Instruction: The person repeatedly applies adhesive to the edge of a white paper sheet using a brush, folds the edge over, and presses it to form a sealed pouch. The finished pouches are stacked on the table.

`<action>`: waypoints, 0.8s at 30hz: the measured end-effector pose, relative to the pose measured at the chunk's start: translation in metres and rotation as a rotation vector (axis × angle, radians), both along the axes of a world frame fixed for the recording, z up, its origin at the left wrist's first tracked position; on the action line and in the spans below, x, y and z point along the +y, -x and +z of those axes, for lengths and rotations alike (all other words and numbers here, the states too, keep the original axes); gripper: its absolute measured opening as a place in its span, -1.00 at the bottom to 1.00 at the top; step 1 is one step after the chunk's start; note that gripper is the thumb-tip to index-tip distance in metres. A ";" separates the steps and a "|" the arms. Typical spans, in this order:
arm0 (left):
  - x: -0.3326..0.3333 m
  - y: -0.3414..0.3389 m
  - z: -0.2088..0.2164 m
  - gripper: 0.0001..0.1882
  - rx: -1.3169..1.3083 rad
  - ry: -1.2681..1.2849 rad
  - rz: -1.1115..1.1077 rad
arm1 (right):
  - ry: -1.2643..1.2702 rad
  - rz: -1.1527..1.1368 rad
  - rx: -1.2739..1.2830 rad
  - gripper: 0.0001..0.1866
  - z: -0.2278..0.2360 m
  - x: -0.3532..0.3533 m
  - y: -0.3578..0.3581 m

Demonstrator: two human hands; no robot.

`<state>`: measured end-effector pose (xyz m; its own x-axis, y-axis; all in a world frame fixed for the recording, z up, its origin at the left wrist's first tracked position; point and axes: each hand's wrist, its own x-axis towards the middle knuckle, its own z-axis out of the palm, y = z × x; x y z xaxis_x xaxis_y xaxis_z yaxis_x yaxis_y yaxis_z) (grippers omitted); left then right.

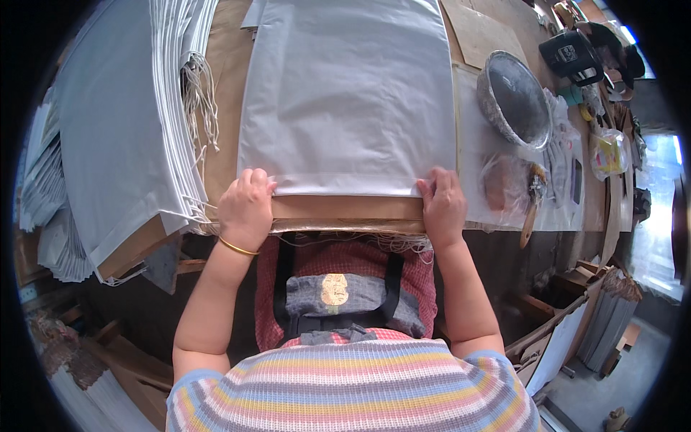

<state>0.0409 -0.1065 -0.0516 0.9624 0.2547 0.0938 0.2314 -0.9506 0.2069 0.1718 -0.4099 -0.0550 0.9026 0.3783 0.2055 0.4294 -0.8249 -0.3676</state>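
Note:
A large white paper bag lies flat on the table in front of me, and its near edge runs straight between my hands. My left hand, with a gold bangle at the wrist, is closed on the bag's near left corner, thumb turned inward. At the near right corner, my right hand is closed on the same edge, its fingertips slightly blurred. Just below that edge, a brown cardboard strip spans the space between both hands. How far the fingers reach under the edge is hidden.
To the left stands a thick stack of white paper bags with cord handles. A crusted bowl sits at right, near a wooden-handled brush and plastic wrap. Farther right are a black box and a plastic packet.

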 end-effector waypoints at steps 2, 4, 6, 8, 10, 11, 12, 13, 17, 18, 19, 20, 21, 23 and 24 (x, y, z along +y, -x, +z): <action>-0.011 -0.001 0.003 -0.81 -0.101 -0.131 0.080 | 0.037 -0.011 -0.098 -0.61 0.002 0.009 0.007; -0.027 -0.001 0.009 -0.69 -0.320 -0.130 -0.096 | 0.083 0.076 -0.325 -0.53 0.000 0.028 0.016; -0.058 -0.004 0.023 -0.22 -0.075 0.178 -0.495 | 0.003 0.465 0.026 -0.36 0.001 0.063 0.042; -0.061 0.001 0.019 0.06 0.259 0.092 -0.443 | 0.148 0.522 0.173 -0.13 0.011 0.077 0.053; -0.039 0.012 0.018 0.20 0.305 0.008 -0.274 | 0.238 0.329 0.208 -0.02 0.009 0.058 0.050; -0.024 0.018 0.019 0.26 0.359 -0.029 -0.181 | 0.309 0.218 0.214 0.02 0.008 0.040 0.045; -0.013 0.025 0.018 0.26 0.388 -0.113 -0.139 | 0.337 0.150 0.253 0.03 0.009 0.023 0.040; -0.005 0.028 0.016 0.25 0.355 -0.089 -0.149 | 0.349 0.149 0.227 0.01 0.008 0.006 0.037; 0.003 0.034 0.000 0.20 0.205 -0.012 -0.181 | 0.149 -0.124 0.062 -0.21 -0.011 -0.023 0.022; 0.004 0.035 -0.003 0.19 0.184 0.010 -0.171 | 0.174 -0.212 0.086 -0.26 -0.009 -0.023 0.017; 0.005 0.036 -0.005 0.19 0.164 0.031 -0.161 | 0.214 -0.205 -0.088 -0.37 -0.013 -0.018 0.015; 0.009 0.036 -0.007 0.09 0.085 0.035 -0.169 | 0.157 -0.175 -0.091 -0.43 -0.006 -0.012 0.016; 0.009 0.036 -0.008 0.06 0.060 0.119 -0.170 | 0.100 -0.142 -0.095 -0.48 0.004 -0.010 0.015; 0.017 0.033 -0.002 -0.01 -0.005 0.263 -0.150 | -0.167 -0.067 -0.001 -0.57 0.017 -0.013 0.011; 0.017 0.032 -0.005 -0.16 -0.188 0.301 -0.121 | -0.302 -0.012 0.046 -0.61 0.025 -0.018 0.012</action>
<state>0.0090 -0.0899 -0.0567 0.9603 0.1832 0.2104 0.0522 -0.8589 0.5095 0.1595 -0.4278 -0.0298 0.9178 0.2953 0.2654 0.3971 -0.6806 -0.6157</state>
